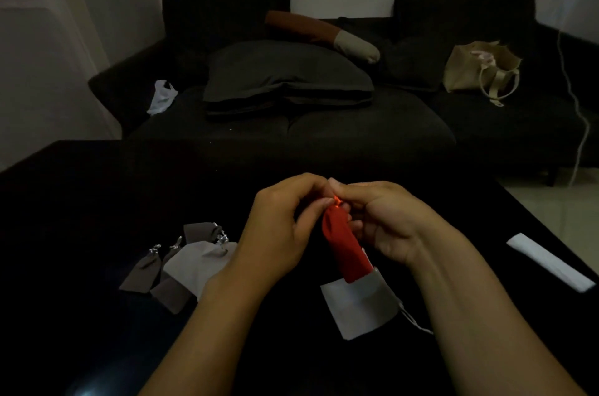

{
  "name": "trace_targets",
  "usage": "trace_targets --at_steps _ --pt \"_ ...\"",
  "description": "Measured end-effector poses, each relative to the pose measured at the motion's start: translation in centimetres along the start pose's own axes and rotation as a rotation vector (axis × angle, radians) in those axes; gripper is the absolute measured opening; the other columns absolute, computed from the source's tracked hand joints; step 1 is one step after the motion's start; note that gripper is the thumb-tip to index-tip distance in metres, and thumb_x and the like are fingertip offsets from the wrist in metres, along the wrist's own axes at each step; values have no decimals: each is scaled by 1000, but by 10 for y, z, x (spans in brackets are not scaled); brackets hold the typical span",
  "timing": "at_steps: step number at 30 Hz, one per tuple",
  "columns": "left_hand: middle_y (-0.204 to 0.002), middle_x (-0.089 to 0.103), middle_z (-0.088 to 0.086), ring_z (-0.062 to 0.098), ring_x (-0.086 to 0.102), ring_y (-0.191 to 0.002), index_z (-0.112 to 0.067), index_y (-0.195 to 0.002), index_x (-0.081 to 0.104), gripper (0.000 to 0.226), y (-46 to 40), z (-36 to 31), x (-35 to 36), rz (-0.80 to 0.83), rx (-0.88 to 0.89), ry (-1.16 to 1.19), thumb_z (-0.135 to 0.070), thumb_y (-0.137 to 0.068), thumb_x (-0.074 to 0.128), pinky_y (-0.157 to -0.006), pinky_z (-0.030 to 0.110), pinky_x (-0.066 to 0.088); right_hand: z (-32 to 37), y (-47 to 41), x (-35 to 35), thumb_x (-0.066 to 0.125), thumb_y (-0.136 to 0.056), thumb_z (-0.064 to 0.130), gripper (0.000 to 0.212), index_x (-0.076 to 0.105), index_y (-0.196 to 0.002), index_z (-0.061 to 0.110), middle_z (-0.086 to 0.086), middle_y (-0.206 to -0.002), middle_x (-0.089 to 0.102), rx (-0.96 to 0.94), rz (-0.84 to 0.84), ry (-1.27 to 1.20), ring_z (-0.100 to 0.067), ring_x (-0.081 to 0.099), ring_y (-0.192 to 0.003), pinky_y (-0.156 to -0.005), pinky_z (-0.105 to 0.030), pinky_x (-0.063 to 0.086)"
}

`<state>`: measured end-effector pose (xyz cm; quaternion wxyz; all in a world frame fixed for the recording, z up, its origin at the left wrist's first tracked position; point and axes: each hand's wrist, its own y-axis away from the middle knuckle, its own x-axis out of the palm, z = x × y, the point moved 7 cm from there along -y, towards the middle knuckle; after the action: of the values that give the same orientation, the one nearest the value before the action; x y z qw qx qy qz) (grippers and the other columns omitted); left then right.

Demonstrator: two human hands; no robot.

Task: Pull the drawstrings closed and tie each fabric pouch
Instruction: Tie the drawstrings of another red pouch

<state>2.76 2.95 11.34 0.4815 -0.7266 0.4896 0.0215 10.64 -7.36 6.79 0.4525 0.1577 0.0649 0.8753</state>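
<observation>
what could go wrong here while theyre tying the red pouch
1. Both hands, left and right, pinch the cord at the neck of the red pouch; the room is dim and the fingers hide the knot, so it could end up loose.
2. The pouch's lower end hangs just over the white pouches and could drag them.
3. The pile by the left forearm may get nudged along the table.

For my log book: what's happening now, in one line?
step: tying | left hand, right hand: pinch red pouch top | grey pouches: tied, on table
</observation>
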Motion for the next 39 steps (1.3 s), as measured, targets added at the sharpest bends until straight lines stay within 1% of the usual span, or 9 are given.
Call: trace_targets --at_steps 9,13,15,19,20,23,26,32,39 --pt "-81 63 -12 0 64 -77 -10 -94 59 5 3 5 14 69 -110 97 -5 -94 58 -68 12 46 4 1 -2 65 -92 22 16 69 -88 7 0 -60 49 -25 -19 72 -6 45 -51 -42 -13 36" --pt "-74 58 -10 -2 57 -65 -13 -91 54 10 6 13 15 29 -197 128 -7 -99 51 -62 10 41 7 0 -2 62 -95 21 25 62 -72 11 -3 -62 51 -82 -15 115 -8 47 -54 -50 -16 40" --pt "-73 59 -3 3 57 -63 -15 -92 54 10 8 23 13 -6 -247 159 -11 -100 49 -61 19 45 11 1 -8 62 -95 22 29 63 -67 12 -2 -62 53 -116 -59 158 -8 48 -55 -52 -17 41" --pt "-81 64 14 35 64 -75 -22 -93 53 10 10 31 13 -42 -319 254 -20 -101 47 -69 53 54 16 3 -12 62 -95 20 32 63 -64 13 1 -58 53 -175 -92 197 -4 48 -51 -48 -13 43" --pt "-81 64 13 34 64 -73 -21 -94 54 10 10 30 13 -43 -332 277 -19 -101 48 -68 51 55 17 3 -12 62 -95 20 31 63 -65 13 1 -59 53 -184 -91 191 -4 49 -52 -48 -13 43" --pt "-75 64 -1 9 60 -64 -17 -95 56 9 9 29 15 -34 -349 331 -10 -99 52 -61 23 50 18 6 -10 61 -96 20 30 63 -67 12 -1 -62 54 -191 -76 165 -6 51 -55 -51 -15 46" --pt "-84 68 -6 0 64 -71 -21 -98 62 17 8 26 15 -60 -346 369 -5 -95 58 -65 15 48 17 6 -8 60 -96 20 28 62 -70 11 -5 -67 54 -185 -49 135 -7 52 -58 -51 -16 48" --pt "-85 73 -5 4 71 -79 -14 -93 73 13 8 19 -2 -236 -281 269 -3 -89 67 -67 13 52 18 5 -8 61 -95 21 29 62 -67 12 -3 -65 54 -208 -72 150 -8 53 -58 -53 -18 49" --pt "-84 72 -6 2 70 -80 -14 -90 71 12 11 27 -5 -310 -308 209 -4 -91 65 -70 13 50 19 -1 -11 62 -95 13 36 55 -60 10 -3 -58 48 -330 -198 179 -7 49 -52 -50 -17 48"
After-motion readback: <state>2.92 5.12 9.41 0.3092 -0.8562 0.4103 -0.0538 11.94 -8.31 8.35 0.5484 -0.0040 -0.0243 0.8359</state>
